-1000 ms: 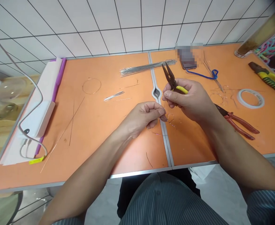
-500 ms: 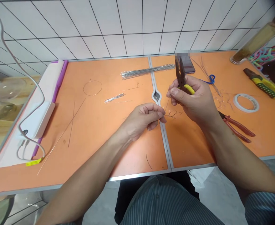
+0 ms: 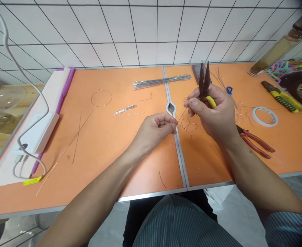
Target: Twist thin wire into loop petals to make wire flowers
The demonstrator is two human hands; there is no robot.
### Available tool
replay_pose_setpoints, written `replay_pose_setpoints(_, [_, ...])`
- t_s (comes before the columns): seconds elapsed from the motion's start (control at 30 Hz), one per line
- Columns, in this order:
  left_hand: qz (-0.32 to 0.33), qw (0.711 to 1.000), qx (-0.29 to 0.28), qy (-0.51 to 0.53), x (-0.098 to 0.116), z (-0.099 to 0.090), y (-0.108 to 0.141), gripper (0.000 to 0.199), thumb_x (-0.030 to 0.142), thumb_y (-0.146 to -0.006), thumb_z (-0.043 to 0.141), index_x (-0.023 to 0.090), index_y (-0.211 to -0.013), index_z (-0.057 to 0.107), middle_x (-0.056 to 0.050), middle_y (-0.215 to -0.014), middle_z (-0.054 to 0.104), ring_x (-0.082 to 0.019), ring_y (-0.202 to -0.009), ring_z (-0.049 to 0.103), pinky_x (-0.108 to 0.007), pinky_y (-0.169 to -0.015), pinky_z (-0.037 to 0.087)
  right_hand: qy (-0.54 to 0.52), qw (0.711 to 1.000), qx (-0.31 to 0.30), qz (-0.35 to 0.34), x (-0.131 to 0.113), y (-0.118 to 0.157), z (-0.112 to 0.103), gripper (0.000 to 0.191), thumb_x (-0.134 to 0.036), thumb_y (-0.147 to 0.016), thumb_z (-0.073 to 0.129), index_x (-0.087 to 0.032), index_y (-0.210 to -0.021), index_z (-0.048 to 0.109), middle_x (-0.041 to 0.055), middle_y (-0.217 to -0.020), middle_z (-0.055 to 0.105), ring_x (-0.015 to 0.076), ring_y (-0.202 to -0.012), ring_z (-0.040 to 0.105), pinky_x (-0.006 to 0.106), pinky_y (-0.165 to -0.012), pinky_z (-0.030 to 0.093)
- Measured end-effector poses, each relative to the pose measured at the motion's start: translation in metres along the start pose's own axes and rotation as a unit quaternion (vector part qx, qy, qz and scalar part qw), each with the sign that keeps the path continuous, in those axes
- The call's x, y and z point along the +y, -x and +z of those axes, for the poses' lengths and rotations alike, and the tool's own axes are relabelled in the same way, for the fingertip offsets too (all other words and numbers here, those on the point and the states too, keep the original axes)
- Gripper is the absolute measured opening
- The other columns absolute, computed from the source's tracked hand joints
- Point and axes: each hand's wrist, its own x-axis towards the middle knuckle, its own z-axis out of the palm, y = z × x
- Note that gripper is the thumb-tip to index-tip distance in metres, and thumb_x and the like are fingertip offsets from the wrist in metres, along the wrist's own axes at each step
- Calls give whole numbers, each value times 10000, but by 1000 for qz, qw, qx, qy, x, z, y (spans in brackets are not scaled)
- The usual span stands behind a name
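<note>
My right hand (image 3: 212,106) is closed around pliers with yellow grips (image 3: 204,82), their dark jaws pointing up. Its thumb and forefinger also pinch the upper end of a thin wire. Just left of it, my left hand (image 3: 157,132) is closed in a pinch on a bent, looped piece of the wire (image 3: 185,123), which spans the gap between the hands above the table joint. How the wire runs inside the fingertips is hidden. Behind the hands lies a bundle of straight silvery wires (image 3: 161,81), and a shorter wire bundle (image 3: 125,109) rests left of my hands.
A wire ring (image 3: 101,106) and long loose wires lie on the left of the orange table (image 3: 109,144). At right are red-handled pliers (image 3: 257,142), a roll of white tape (image 3: 255,120), a yellow-black cutter (image 3: 282,97) and a glass bottle (image 3: 271,51). A phone (image 3: 197,73) lies behind the pliers.
The pliers in my right hand have tipped, and their jaws show wider apart. The looped wire between my hands has turned and shows larger loops. The view has shifted slightly.
</note>
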Motion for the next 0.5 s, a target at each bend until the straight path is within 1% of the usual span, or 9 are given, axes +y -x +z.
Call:
replay_pose_setpoints(0.07, [-4, 1000, -4, -10, 0, -2, 0, 76, 175, -827, 745, 179, -892, 783, -1, -742, 760, -71, -587, 566, -228, -589, 415, 18, 1000, 7, -2, -3, 1, 2, 199, -434, -960, 860, -280, -963, 733, -6, -896, 733, 152, -727, 694, 311, -628, 608])
replay_pose_setpoints(0.17, [-17, 1000, -15, -11, 1, -4, -1, 40, 197, -863, 760, 167, -882, 778, -7, -722, 755, -54, -532, 489, -215, -534, 360, 38, 999, 5, -4, -10, 3, 3, 166, -384, -960, 856, -270, -955, 735, -5, -903, 745, 150, -734, 695, 310, -649, 612])
replay_pose_setpoints(0.27, [-33, 999, -21, 3, 0, -4, -2, 89, 243, -900, 780, 154, -904, 771, -21, -724, 757, -49, -496, 457, -205, -486, 326, 61, 998, -9, -19, -16, 6, 4, 112, -325, -963, 843, -268, -958, 746, -9, -891, 750, 150, -725, 676, 312, -659, 596])
replay_pose_setpoints(0.33, [-43, 999, -17, 17, -1, -3, -2, 121, 267, -911, 790, 150, -927, 766, -37, -749, 773, -57, -479, 478, -204, -461, 342, 83, 995, -16, -43, -20, 9, 4, 69, -280, -967, 826, -267, -967, 759, -9, -884, 753, 157, -739, 677, 317, -672, 586])
replay_pose_setpoints(0.4, [-55, 998, -9, 39, -2, -2, -1, 129, 268, -910, 794, 147, -926, 754, -59, -783, 797, -71, -480, 532, -207, -455, 395, 117, 990, -19, -71, -23, 11, 5, 47, -245, -968, 812, -265, -968, 769, -6, -883, 759, 169, -767, 690, 328, -703, 590])
replay_pose_setpoints(0.5, [-68, 995, 13, 70, -1, 0, -1, 113, 234, -900, 793, 146, -898, 722, -88, -822, 828, -90, -512, 623, -201, -489, 485, 172, 979, -11, -113, -26, 14, 7, 57, -217, -983, 778, -267, -957, 771, 0, -886, 774, 187, -808, 712, 353, -759, 599])
